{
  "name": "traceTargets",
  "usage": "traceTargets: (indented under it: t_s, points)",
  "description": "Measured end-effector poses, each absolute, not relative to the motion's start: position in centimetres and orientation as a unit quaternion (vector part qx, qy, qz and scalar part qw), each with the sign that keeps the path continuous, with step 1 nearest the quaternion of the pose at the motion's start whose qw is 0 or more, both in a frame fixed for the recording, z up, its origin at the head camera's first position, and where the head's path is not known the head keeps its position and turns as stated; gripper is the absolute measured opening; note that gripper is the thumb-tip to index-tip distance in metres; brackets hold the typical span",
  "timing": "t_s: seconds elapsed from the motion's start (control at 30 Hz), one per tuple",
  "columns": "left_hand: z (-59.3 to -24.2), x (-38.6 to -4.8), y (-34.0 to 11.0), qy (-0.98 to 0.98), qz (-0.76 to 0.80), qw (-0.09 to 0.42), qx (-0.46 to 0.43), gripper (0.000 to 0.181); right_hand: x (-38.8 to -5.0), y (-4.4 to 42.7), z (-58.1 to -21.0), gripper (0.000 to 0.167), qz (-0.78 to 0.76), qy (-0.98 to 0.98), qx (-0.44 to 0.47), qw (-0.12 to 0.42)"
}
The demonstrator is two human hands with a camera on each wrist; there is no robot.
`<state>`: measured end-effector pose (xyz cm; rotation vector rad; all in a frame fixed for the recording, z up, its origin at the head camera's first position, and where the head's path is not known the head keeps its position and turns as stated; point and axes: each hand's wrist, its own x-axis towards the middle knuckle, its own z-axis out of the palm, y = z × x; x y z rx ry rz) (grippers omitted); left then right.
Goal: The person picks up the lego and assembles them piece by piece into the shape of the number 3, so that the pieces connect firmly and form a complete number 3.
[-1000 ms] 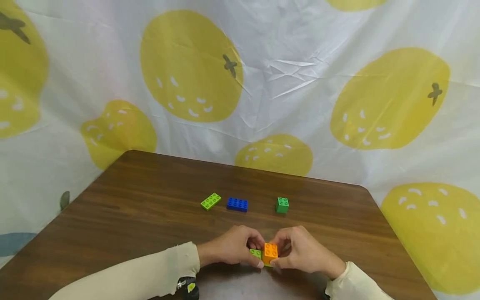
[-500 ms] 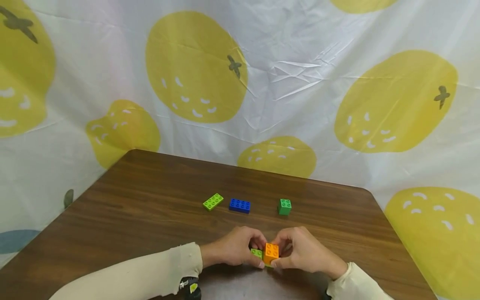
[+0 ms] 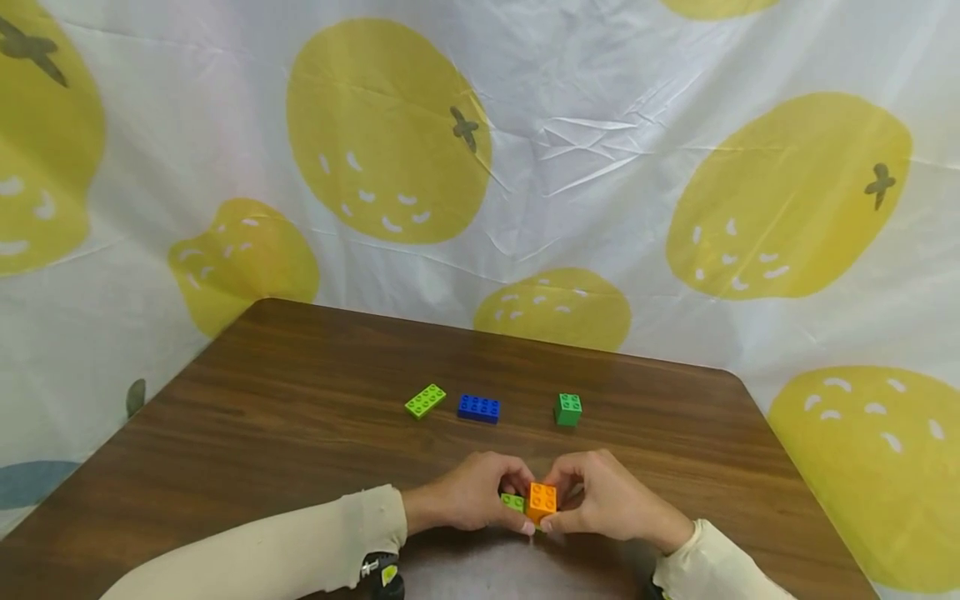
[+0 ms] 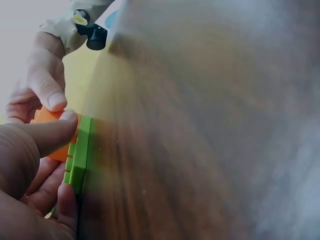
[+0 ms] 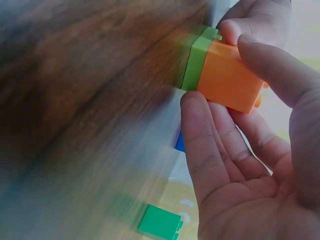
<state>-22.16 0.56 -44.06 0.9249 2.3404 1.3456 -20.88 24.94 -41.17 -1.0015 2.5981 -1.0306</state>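
Note:
An orange toy building brick (image 3: 542,501) with studs on top sits on one end of a flat lime green brick (image 3: 513,502), near the front of the table. My right hand (image 3: 617,502) pinches the orange brick between thumb and fingers, as the right wrist view shows. From the other side, my left hand (image 3: 476,493) holds the lime green brick by its free end. In the left wrist view its thumb lies against the orange brick (image 4: 59,151), close above the lime green brick (image 4: 80,162). The two bricks touch with no visible gap.
Behind the hands on the brown wooden table (image 3: 300,433) lie a second flat lime green brick (image 3: 426,401), a blue brick (image 3: 478,408) and a darker green brick (image 3: 567,409). A lemon-print curtain (image 3: 562,183) hangs beyond the table's far edge.
My left thumb has shifted slightly right, over the front of the orange brick's lower edge. The right hand keeps its grip, and the bricks behind stay in place.

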Motion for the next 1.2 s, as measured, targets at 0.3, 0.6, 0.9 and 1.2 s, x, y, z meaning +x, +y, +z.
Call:
traceTargets:
  t_s: [0.3, 0.6, 0.9, 1.2]
  points:
    - [-44.1, -22.1, 0.7, 0.813, 0.462, 0.144, 0.323, 0.035, -20.9, 25.3, -41.2, 0.031, -0.370, 0.860, -0.333, 0.115]
    - [-44.1, -22.3, 0.6, 0.809, 0.468, 0.154, 0.321, 0.035, -21.3, 26.1, -40.7, 0.023, -0.397, 0.854, -0.318, 0.111]
    - [-44.5, -22.0, 0.4, 0.803, 0.476, 0.165, 0.320, 0.033, -22.4, 26.1, -39.9, 0.026, -0.394, 0.874, -0.277, 0.063]
    - [-44.2, -22.0, 0.4, 0.810, 0.465, 0.163, 0.318, 0.034, -24.7, 24.8, -39.3, 0.025, -0.380, 0.881, -0.282, 0.024]
